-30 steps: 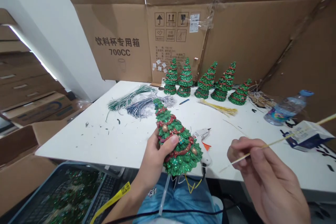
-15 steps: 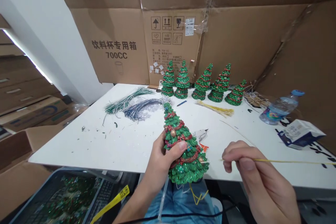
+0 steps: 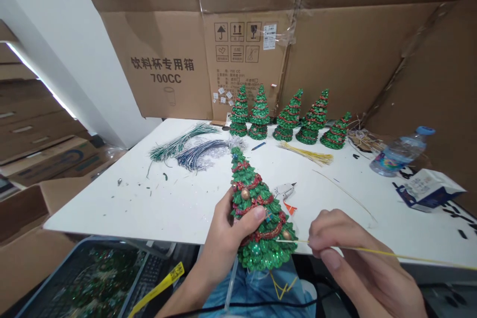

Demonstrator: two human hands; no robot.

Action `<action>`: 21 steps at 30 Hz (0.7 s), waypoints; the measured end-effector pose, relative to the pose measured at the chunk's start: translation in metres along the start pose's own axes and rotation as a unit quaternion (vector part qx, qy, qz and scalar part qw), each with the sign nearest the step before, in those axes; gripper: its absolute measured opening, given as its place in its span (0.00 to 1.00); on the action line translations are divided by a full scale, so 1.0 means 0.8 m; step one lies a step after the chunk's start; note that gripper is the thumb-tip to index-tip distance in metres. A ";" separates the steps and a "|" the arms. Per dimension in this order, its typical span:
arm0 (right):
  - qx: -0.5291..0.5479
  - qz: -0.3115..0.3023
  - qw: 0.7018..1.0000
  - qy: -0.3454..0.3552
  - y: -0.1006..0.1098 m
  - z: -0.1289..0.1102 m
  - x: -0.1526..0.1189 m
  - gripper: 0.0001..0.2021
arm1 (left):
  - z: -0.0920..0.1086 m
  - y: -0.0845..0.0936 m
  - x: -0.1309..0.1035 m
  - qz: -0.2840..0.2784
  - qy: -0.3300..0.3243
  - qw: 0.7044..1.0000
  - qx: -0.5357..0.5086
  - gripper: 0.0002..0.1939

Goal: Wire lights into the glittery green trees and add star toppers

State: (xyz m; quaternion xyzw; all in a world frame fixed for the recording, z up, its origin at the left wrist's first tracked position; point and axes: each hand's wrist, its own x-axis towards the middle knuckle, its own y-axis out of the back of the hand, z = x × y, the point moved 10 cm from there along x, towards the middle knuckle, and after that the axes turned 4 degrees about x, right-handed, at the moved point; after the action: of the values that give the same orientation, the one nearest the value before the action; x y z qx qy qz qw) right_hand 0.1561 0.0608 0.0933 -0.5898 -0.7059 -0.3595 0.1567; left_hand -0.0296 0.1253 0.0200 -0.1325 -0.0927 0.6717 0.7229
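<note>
A green glittery Christmas tree ornament, decorated with red garlands and small baubles, leans in my left hand, which is closed around its left side with the thumb across the front. My right hand pinches a thin yellow wire to the right of the tree. The wire's pale tip reaches the lower branches in front; whether it goes into the tree I cannot tell. Below the tree's base hang several bent yellow wires. A small orange tag and a white-handled tool lie behind the tree.
Several similar trees stand along the cardboard wall. Green wires, blue wires and yellow wires lie in bundles. A water bottle and small box are at right; a crate sits lower left.
My right hand has moved slightly left and down with the yellow wire, whose tip now lies further across the tree's lower front. The tree has shifted slightly; my left hand keeps its hold.
</note>
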 end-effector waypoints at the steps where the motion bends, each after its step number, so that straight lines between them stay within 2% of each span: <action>1: -0.010 -0.003 1.000 0.003 -0.001 -0.002 0.001 0.11 | 0.003 0.002 -0.001 0.009 -0.008 1.000 0.008 0.31; 10: -0.075 -0.013 0.996 0.035 -0.002 -0.015 0.009 0.13 | 0.016 0.011 0.000 0.009 -0.041 0.997 0.067 0.29; 16: -0.082 -0.050 0.992 0.080 -0.008 -0.025 0.007 0.17 | 0.025 0.014 -0.002 0.046 -0.061 0.994 0.077 0.27; 21: -0.055 -0.074 0.990 0.104 -0.015 -0.032 0.011 0.21 | 0.031 0.018 0.000 0.050 -0.073 0.993 0.076 0.28</action>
State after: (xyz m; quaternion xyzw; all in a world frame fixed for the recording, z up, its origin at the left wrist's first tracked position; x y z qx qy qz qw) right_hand 0.1376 0.0487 0.1133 -0.5032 -0.7065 -0.4679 0.1696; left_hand -0.0511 0.1276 0.0390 -0.0322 -0.0875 0.7197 0.6880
